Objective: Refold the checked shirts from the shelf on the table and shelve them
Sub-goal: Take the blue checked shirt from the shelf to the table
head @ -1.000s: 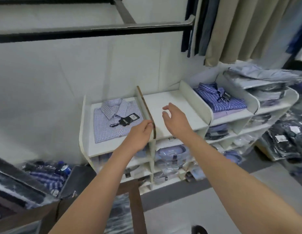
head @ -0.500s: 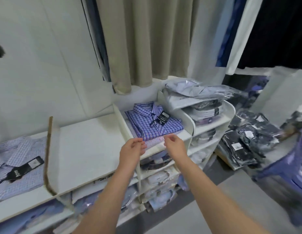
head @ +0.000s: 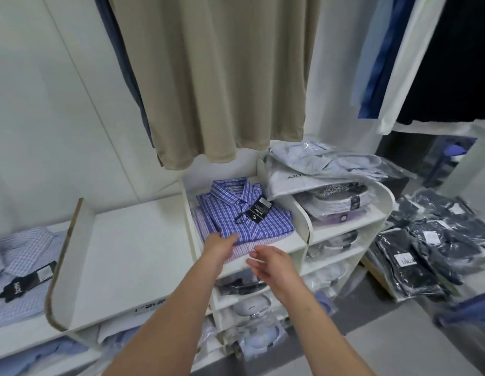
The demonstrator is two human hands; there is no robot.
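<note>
Shelf [head: 276, 244]; checked shirts [head: 244, 215] at the hands [head: 219, 246] [head: 271, 263]

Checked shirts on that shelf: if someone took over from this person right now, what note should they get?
Left hand: open, fingers touching the front edge of the blue checked shirt, not gripping.
Right hand: open, holding nothing, just before the shelf.
The blue one lies on a pinkish checked shirt in its compartment; a pale checked shirt lies folded far left.
Left: lift the stack out, refold, shelve. Table out of view.
</note>
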